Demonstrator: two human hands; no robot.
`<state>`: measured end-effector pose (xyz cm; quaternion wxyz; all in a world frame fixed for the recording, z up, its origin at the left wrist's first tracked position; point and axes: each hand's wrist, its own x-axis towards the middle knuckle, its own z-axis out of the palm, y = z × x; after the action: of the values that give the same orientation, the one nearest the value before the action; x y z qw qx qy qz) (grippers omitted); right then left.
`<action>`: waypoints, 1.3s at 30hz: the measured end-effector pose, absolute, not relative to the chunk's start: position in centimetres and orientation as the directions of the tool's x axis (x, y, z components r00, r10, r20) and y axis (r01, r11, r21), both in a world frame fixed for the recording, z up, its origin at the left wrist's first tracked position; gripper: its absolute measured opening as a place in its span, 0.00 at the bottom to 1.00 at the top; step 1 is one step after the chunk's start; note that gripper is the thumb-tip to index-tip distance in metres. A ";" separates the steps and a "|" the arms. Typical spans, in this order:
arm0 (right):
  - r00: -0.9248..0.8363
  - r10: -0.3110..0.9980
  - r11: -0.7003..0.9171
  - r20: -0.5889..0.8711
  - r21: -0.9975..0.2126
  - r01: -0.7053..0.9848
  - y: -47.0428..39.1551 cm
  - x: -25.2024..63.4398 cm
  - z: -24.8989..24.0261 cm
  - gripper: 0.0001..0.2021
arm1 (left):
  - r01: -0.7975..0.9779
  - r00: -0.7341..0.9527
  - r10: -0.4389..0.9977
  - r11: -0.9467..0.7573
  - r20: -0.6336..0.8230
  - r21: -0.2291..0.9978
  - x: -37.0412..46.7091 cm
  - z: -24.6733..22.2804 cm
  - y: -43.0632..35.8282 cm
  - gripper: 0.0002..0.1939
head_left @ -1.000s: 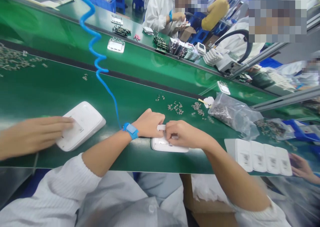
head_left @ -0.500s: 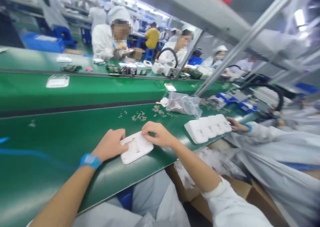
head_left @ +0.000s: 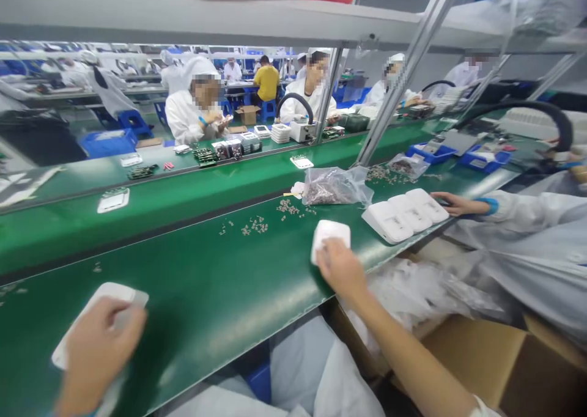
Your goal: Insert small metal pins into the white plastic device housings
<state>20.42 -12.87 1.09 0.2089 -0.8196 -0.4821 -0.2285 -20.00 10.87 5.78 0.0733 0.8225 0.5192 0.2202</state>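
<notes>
At the lower left, my left hand [head_left: 103, 340] is closed over a white plastic casing [head_left: 131, 293], its fingers and thumb at the edge and the hand slightly blurred. My right hand [head_left: 343, 269] grips a second white plastic casing [head_left: 334, 228] from its near side, fingertips on its face. To the right of that casing leans a row of three similar white casings [head_left: 408, 216] close to the bench edge. Small metal pieces [head_left: 255, 225] lie scattered on the green bench beyond my hands.
A co-worker's hand [head_left: 454, 204] touches the row's right end. Behind it sit a clear bag of small parts [head_left: 337, 188] and blue trays [head_left: 485, 158]. The green conveyor belt [head_left: 206, 191] carries white casings. Below the bench edge is a cardboard box [head_left: 472, 350]. Metal posts [head_left: 408, 68] rise behind.
My left hand has moved left with the casing both hands were touching. My right hand has moved right and now holds another casing; the row at right is one shorter. The view has levelled.
</notes>
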 end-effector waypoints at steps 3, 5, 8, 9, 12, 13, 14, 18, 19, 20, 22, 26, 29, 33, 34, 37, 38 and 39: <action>0.251 0.791 -0.141 0.558 -0.233 0.962 -10.2 15.3 2.6 0.10 | 0.564 0.703 0.636 -0.771 0.318 0.296 -11.1 5.2 7.8 0.14; 0.219 0.798 -0.036 0.561 -0.319 0.947 -8.1 14.2 4.0 0.10 | 0.482 0.776 0.558 -0.825 0.295 0.294 -6.6 4.5 7.2 0.14; 0.322 0.819 -0.172 0.476 -0.332 0.928 -4.1 17.2 5.6 0.11 | 0.438 0.815 0.519 -0.843 0.259 0.312 -4.2 3.5 7.7 0.13; 0.364 0.838 -0.254 0.405 -0.301 0.919 -2.6 18.9 5.7 0.12 | 0.433 0.818 0.518 -0.840 0.249 0.327 -4.4 3.3 8.1 0.12; 0.383 0.864 -0.297 0.328 -0.282 0.912 1.0 23.4 4.8 0.10 | 0.406 0.820 0.520 -0.823 0.239 0.397 -5.6 3.2 8.6 0.10; 0.381 0.870 -0.298 0.312 -0.281 0.912 1.8 24.3 4.1 0.09 | 0.388 0.826 0.511 -0.821 0.237 0.420 -5.9 3.2 8.6 0.09; 0.380 0.876 -0.301 0.297 -0.279 0.912 2.3 24.9 3.5 0.09 | 0.367 0.835 0.498 -0.820 0.232 0.439 -6.1 3.3 8.6 0.09; 0.384 0.884 -0.314 0.268 -0.271 0.910 2.6 25.2 1.3 0.09 | 0.326 0.868 0.462 -0.806 0.180 0.495 -5.6 3.6 8.8 0.09; 0.382 0.883 -0.310 0.272 -0.274 0.911 2.4 25.1 1.1 0.09 | 0.332 0.866 0.470 -0.796 0.170 0.506 -5.4 3.6 8.9 0.10; 0.377 0.883 -0.301 0.280 -0.280 0.912 2.1 25.1 1.0 0.09 | 0.346 0.857 0.487 -0.784 0.166 0.515 -5.3 3.5 9.0 0.11; 0.363 0.878 -0.268 0.312 -0.308 0.913 1.8 25.0 0.9 0.10 | 0.371 0.832 0.527 -0.762 0.176 0.530 -5.4 3.5 9.2 0.12; 0.345 0.848 -0.181 0.403 -0.392 0.902 1.3 24.7 0.8 0.13 | 0.355 0.809 0.544 -0.754 0.222 0.553 -5.9 3.3 9.1 0.09; 0.344 0.811 -0.076 0.474 -0.496 0.865 1.0 24.3 0.4 0.14 | 0.341 0.827 0.515 -0.779 0.226 0.526 -6.0 3.1 9.1 0.08; 0.363 0.770 0.098 0.524 -0.660 0.744 0.8 23.7 0.3 0.13 | 0.387 0.808 0.540 -0.788 0.237 0.478 -6.0 2.7 9.4 0.10; 0.360 0.782 0.114 0.509 -0.684 0.720 0.8 23.5 0.4 0.13 | 0.401 0.798 0.552 -0.788 0.244 0.468 -6.0 2.6 9.5 0.09; 0.327 0.839 0.166 0.436 -0.775 0.610 0.6 22.1 1.5 0.11 | 0.444 0.759 0.601 -0.760 0.252 0.475 -6.0 2.7 9.7 0.10; 0.309 0.855 0.193 0.418 -0.808 0.557 0.5 21.5 2.1 0.10 | 0.453 0.747 0.617 -0.744 0.247 0.491 -6.0 2.7 9.7 0.09; 0.287 0.869 0.221 0.402 -0.837 0.501 0.4 20.7 2.7 0.09 | 0.458 0.736 0.632 -0.730 0.243 0.508 -6.0 2.7 9.8 0.09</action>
<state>20.68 0.36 2.66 0.5330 -0.5995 -0.5715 0.1728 -6.03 9.76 2.73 0.2122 0.9072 0.3003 0.2041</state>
